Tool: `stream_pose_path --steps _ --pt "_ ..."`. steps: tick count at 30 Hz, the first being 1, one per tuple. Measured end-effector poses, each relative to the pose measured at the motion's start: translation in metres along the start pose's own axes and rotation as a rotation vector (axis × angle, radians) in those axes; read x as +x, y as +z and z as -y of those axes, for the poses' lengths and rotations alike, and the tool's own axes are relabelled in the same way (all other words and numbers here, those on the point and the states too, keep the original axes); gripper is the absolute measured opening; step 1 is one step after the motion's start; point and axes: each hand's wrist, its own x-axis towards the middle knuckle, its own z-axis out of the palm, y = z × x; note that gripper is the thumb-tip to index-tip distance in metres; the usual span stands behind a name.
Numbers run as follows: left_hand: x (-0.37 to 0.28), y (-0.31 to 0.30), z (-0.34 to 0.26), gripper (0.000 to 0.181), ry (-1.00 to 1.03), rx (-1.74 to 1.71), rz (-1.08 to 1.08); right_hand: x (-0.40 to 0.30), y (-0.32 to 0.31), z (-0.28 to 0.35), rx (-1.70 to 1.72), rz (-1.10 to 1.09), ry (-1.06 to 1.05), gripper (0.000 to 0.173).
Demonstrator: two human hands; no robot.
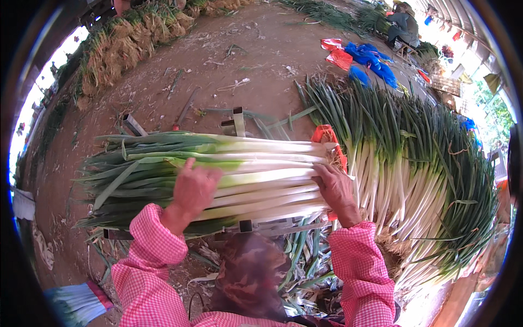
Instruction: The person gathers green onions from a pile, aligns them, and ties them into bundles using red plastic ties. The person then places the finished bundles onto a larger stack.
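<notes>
Several long green onions (261, 178) lie side by side across a metal stand (245, 226), their leaves to the left and their white stalks and roots to the right. My left hand (195, 186), slightly blurred, is over the pale green part of the stalks with its fingers partly spread; whether it grips a stalk is unclear. My right hand (337, 192) rests at the root end, fingers bent over the white stalks; I cannot tell whether they close on one. Red plastic material (325, 134) lies under and beside the roots.
A large heap of green onions (380, 175) lies at the right. Bundles with roots (118, 53) stand at the upper left. Blue netting (372, 61) lies on the dirt floor beyond. Near the stand is a long tool (187, 108). A person (403, 26) sits far back right.
</notes>
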Motion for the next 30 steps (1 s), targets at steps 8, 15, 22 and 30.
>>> stream_pose_path --steps 8,15,22,30 --pt "-0.006 -0.001 0.025 0.034 0.172 0.033 -0.292 -0.001 0.006 -0.018 -0.058 0.507 0.233 0.03" --pt "-0.006 -0.028 0.026 0.062 0.061 -0.281 0.058 0.008 -0.017 -0.016 -0.011 0.48 0.167 0.044" --pt "-0.021 0.011 0.051 0.061 0.003 -0.546 0.16 0.006 0.032 0.043 -0.13 0.221 -0.117 0.077" --pt "-0.012 -0.015 0.019 0.065 -0.159 -0.124 0.429 0.015 0.072 0.022 -0.029 0.135 -0.016 0.067"
